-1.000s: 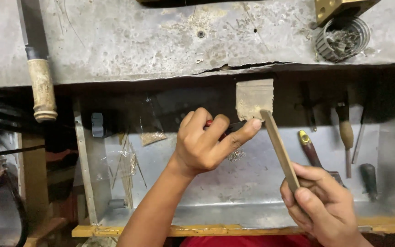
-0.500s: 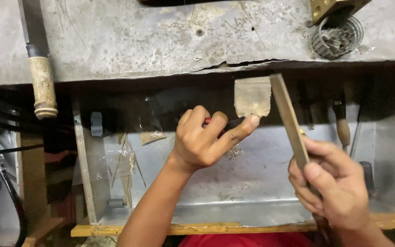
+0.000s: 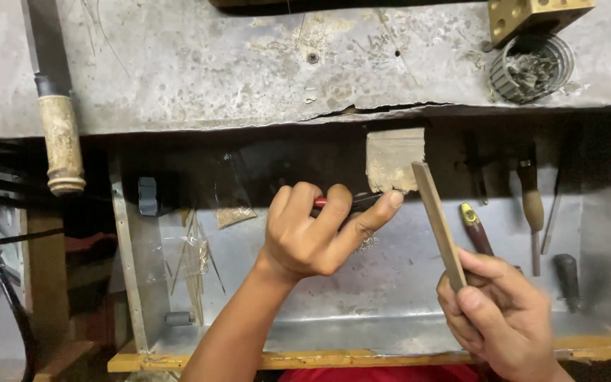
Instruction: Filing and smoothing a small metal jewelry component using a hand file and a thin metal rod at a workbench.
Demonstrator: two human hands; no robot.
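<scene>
Hands at the jeweller's bench pin (image 3: 394, 159).
We see the left hand (image 3: 312, 233) clamped on red-handled pliers (image 3: 344, 201) against the pin, the right hand (image 3: 500, 315) gripping a flat file (image 3: 438, 223) upright; steady bracing looks key.

I find no labels, signs or screens in my view. The only packaging I can report is clear plastic bags (image 3: 229, 194) hanging at the left of the metal tray (image 3: 362, 332), under the bench edge (image 3: 249, 120). The upper bag is transparent, roughly rectangular, with a tan patch at its bottom. Below it a second clear bag (image 3: 192, 258), crinkled, holds thin straw-coloured strips. Both lie left of my left hand (image 3: 319, 233), apart from it. I cannot tell the contents further.
</scene>
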